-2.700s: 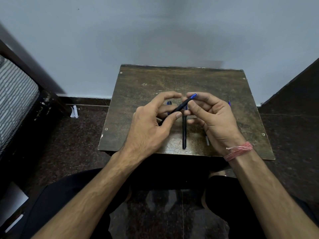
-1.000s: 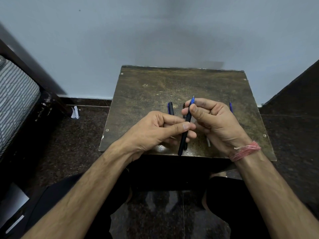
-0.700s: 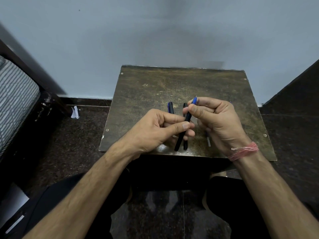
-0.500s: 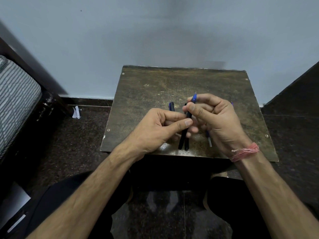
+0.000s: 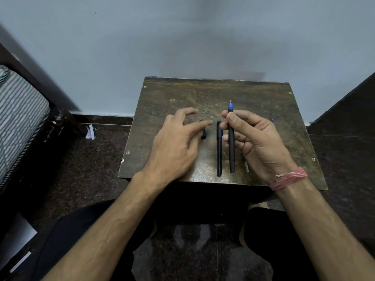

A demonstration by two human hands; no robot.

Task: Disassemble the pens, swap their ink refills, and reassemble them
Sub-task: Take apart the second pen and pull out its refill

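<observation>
The right hand (image 5: 257, 142) pinches a slim black blue-tipped pen (image 5: 231, 138) (tip pointing away), while the left hand (image 5: 176, 147) hovers palm-down, fingers loosely spread, over the worn brown wooden table (image 5: 162, 102).

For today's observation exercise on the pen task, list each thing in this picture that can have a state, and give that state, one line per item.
Left hand: open, fingers spread over the table, holding nothing.
Right hand: grips the pen with the blue tip.
Pen with the blue tip: held, uncapped, tip pointing away from the person.
Black pen barrel: lying flat on the table.
Pen cap: off, lying by the left hand's fingers.
Loose refill: lying on the table, mostly hidden under the right hand.
</observation>
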